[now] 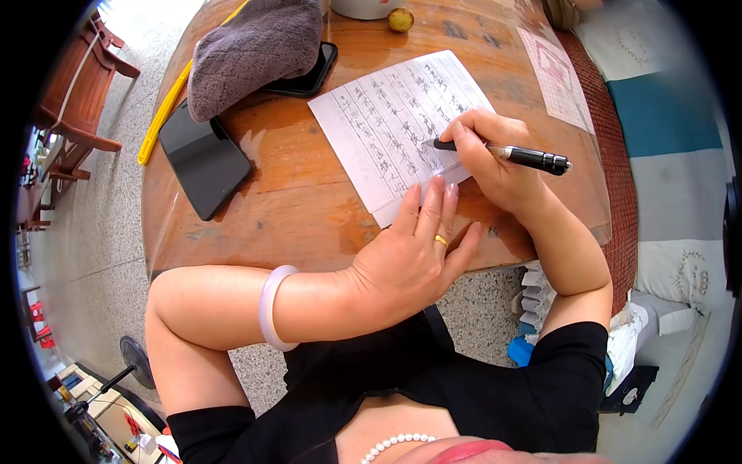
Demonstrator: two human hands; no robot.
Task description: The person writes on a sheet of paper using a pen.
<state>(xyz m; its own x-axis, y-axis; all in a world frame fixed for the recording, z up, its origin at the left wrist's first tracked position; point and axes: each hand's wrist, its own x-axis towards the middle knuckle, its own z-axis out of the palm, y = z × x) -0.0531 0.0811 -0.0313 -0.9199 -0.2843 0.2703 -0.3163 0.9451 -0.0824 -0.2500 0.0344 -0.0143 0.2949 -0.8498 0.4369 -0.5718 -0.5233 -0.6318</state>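
My right hand (pixel 498 166) grips a black and silver pen (pixel 539 160), its tip on a sheet of lined paper (pixel 352 139). Rows of dark handwriting fill much of the sheet, too small to read. My left hand (pixel 410 251) lies with fingers stretched out, the fingertips on the paper's near edge. It wears a gold ring, and a pale bangle (pixel 270 308) circles that forearm. Beneath the sheet, another paper edge shows at the bottom. The wooden table (pixel 309 224) has a clear, glossy cover.
To the left lie a dark phone (pixel 205 166), a second black phone (pixel 318 73) partly under a grey cloth (pixel 255 54), and a yellow stick (pixel 166 108). A small round yellowish fruit (pixel 400 20) sits by a white container (pixel 363 6). A pink-printed sheet (pixel 556 81) is at right.
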